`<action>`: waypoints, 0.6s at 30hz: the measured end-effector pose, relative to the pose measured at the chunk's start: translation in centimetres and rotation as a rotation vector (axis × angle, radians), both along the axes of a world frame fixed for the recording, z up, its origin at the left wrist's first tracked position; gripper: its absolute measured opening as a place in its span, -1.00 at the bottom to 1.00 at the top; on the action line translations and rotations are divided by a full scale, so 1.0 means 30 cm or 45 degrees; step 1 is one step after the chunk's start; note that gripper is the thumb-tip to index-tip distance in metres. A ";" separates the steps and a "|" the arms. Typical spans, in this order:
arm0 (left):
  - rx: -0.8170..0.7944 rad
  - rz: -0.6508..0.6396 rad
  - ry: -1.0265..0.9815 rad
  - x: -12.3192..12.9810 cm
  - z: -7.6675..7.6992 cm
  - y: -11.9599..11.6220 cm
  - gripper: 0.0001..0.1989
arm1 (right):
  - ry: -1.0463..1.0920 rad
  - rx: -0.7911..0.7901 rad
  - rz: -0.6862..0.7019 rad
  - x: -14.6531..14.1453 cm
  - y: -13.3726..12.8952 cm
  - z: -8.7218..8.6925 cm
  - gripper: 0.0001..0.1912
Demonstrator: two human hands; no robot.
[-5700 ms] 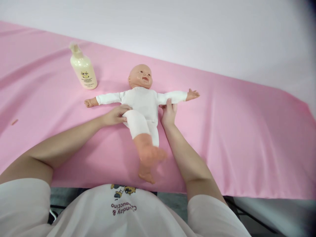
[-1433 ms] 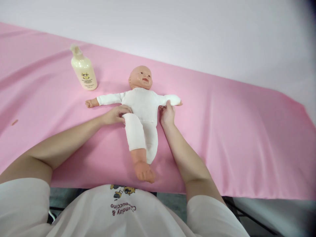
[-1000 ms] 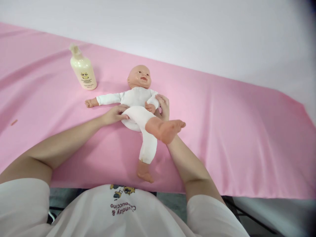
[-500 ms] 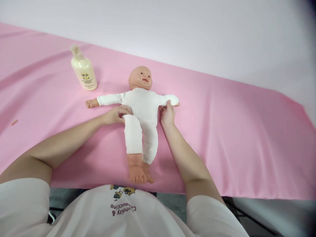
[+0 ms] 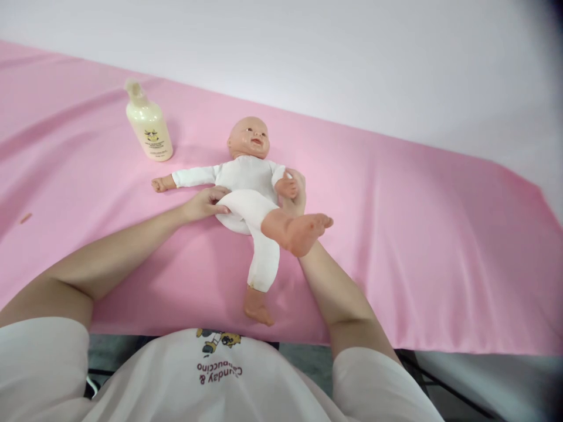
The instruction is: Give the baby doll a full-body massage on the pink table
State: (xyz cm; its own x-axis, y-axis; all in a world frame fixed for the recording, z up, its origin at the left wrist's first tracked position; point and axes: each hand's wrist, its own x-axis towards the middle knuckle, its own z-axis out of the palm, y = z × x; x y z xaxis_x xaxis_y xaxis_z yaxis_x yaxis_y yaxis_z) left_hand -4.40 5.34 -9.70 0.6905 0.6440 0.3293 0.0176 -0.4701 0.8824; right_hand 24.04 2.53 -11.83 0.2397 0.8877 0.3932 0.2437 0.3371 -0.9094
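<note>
A baby doll with a white cloth body lies face up, its head away from me. My left hand grips the doll at the hip and upper thigh on the left side, fingers curled on the white cloth. That leg is raised and crosses over to the right, its bare foot above my right wrist. My right hand is wrapped behind the doll's arm on the right, whose small hand points toward me. The doll's other leg rests on the pink cloth. Its other arm stretches out to the left.
A cream pump bottle stands behind and left of the doll on the pink cloth. A small tan piece lies at the far left. The table's front edge runs close to my body; a white surface is beyond the cloth.
The doll's left-side leg has swung up and across to the right. The arm at my right hand has bent inward toward the body. My left hand has barely moved.
</note>
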 end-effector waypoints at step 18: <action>0.033 -0.055 -0.007 0.001 0.013 -0.007 -0.43 | 0.167 0.081 -0.159 -0.012 0.001 0.003 -0.64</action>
